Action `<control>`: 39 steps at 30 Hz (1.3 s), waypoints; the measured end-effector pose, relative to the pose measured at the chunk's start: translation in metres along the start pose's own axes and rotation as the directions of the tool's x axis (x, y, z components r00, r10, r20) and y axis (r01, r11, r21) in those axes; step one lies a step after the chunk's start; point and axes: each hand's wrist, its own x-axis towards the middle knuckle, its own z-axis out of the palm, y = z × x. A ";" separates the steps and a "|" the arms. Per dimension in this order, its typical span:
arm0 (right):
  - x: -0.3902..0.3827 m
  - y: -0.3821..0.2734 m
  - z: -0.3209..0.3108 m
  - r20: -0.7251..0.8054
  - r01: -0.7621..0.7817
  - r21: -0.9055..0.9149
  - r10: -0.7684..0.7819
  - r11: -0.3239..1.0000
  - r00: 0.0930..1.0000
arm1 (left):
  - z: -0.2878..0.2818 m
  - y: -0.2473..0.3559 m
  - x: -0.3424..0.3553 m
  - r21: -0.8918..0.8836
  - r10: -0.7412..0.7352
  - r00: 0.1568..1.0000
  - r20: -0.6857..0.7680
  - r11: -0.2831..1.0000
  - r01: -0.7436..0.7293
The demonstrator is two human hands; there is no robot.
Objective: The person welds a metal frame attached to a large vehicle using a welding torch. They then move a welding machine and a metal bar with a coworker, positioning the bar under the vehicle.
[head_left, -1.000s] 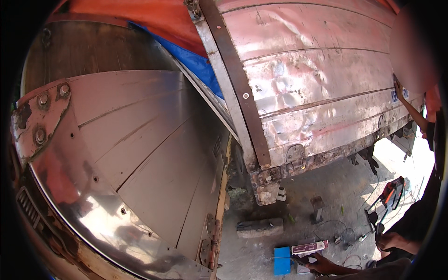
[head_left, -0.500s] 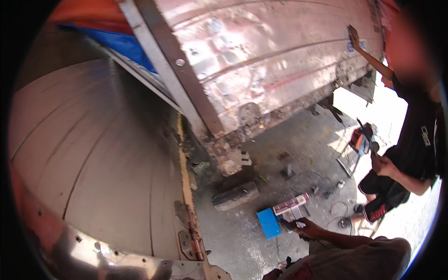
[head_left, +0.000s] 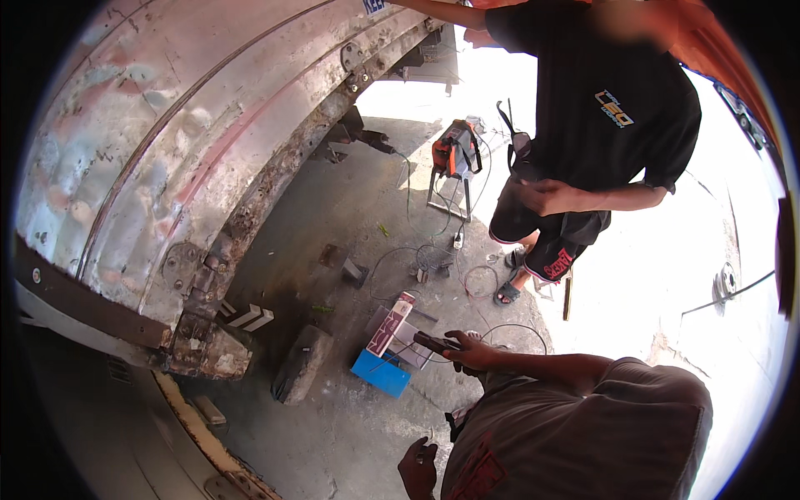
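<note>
Right hand (head_left: 473,352) closed round a dark tool (head_left: 435,342), seen just beside the blue box (head_left: 382,372), well apart from the metal panel's (head_left: 167,142) rusty lower edge. Left hand (head_left: 417,468) low, fingers curled; can't tell if it's holding anything. Floor (head_left: 358,433) open between, except concrete block (head_left: 302,365); co-worker (head_left: 575,92) limits far side.

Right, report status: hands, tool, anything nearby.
Right hand gripping welding electrode holder. Left hand held low, grip unclear. Maroon-and-white carton below; co-worker standing beyond.
</note>
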 end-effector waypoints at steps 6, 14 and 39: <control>0.033 -0.013 -0.051 -0.125 -0.028 0.000 0.028 1.000 0.992 | 0.017 0.125 0.119 0.173 0.096 0.975 0.199 0.976 -0.131; 0.099 0.009 -0.123 -0.122 0.111 0.104 -0.098 0.988 0.988 | 0.166 0.333 0.260 -0.188 0.611 0.679 0.408 0.784 -0.592; 0.121 -0.050 -0.189 0.167 -0.391 0.355 0.354 0.849 0.920 | 0.085 0.235 0.272 0.054 -0.072 0.951 0.300 0.997 0.058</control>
